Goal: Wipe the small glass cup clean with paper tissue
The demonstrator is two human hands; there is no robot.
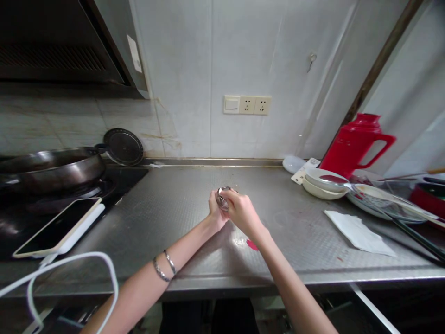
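Note:
Both hands meet over the middle of the metal counter (pixel 167 204). A small, shiny, silvery object (pixel 223 200) is between them, partly covered by the fingers; its exact kind is hard to tell. My left hand (pixel 218 214) wraps round its left and lower side, with two silver bracelets (pixel 164 266) on that forearm. My right hand (pixel 242 209) is closed at its right and upper side, fingers bent over the top. A pinkish-red spot (pixel 252 244) lies on the counter below, beside the right wrist.
At left are a pan (pixel 52 169) on the black stove, a round black disc (pixel 123 146), and a phone (pixel 59 227) with a white cable (pixel 79 254). At right stand a red thermos (pixel 354 144), bowls (pixel 323 190), plates and a white tissue (pixel 358 233).

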